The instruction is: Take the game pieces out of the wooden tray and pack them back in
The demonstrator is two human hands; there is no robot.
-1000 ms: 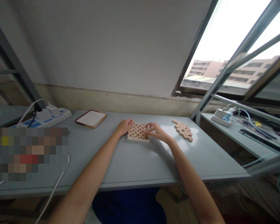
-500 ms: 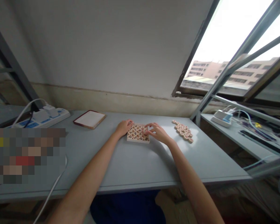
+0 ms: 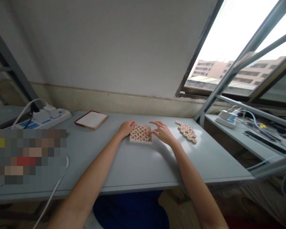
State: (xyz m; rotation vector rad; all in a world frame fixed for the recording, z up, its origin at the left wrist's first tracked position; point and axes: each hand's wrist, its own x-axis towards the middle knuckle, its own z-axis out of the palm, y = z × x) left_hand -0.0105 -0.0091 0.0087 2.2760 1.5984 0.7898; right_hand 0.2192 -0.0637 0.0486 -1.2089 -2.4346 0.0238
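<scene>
A small square wooden tray [image 3: 140, 141] packed with round wooden game pieces lies on the grey table [image 3: 138, 165]. My left hand [image 3: 126, 128] is curled against the tray's left edge and steadies it. My right hand [image 3: 162, 132] hovers at the tray's right edge, fingers spread, with the thumb and a fingertip touching the nearest pieces. A loose cluster of round wooden pieces [image 3: 187, 132] lies on the table to the right of that hand.
A flat lid or board with a dark red rim [image 3: 91, 120] lies left of the tray. A white power strip [image 3: 44, 117] with cables sits at the far left. A second desk with a charger [image 3: 226, 118] and cables stands at the right, below an open window.
My right hand's fingers have lifted and spread away from the tray pieces. The left hand has stayed at the tray's left edge.
</scene>
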